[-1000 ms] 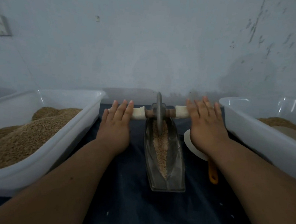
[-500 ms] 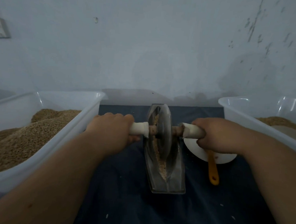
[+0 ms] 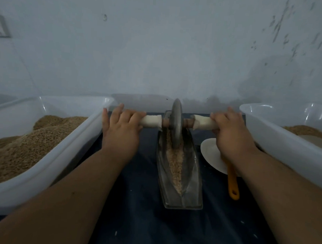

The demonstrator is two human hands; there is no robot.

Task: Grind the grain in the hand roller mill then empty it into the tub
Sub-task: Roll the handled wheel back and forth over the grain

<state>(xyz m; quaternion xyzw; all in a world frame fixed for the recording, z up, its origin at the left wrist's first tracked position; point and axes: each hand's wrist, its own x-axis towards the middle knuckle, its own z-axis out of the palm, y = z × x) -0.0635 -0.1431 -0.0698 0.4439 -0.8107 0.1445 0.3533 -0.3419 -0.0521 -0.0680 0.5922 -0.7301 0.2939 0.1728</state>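
A boat-shaped metal trough [image 3: 195, 172] lies lengthwise on the dark cloth, with crushed grain [image 3: 175, 163] along its groove. A grey metal wheel [image 3: 176, 122] stands upright in the far end of the groove, on an axle with white-wrapped handles. My left hand [image 3: 121, 127] grips the left handle [image 3: 150, 120], fingers curled over it. My right hand [image 3: 230, 131] grips the right handle [image 3: 203, 121]. A white tub [image 3: 71, 150] at the left holds a heap of brown grain [image 3: 24, 142]. Another white tub [image 3: 278, 139] at the right holds some grain.
A white scoop [image 3: 210, 154] with an orange handle [image 3: 232, 183] lies on the cloth right of the trough, partly under my right wrist. A pale wall rises close behind the trough. Dark blue cloth [image 3: 141, 223] covers the surface between the tubs.
The wheel has rolled away from me, from the middle of the trough to its far end. Both hands stayed on the handles; a second ago they lay flat on them at the far end.
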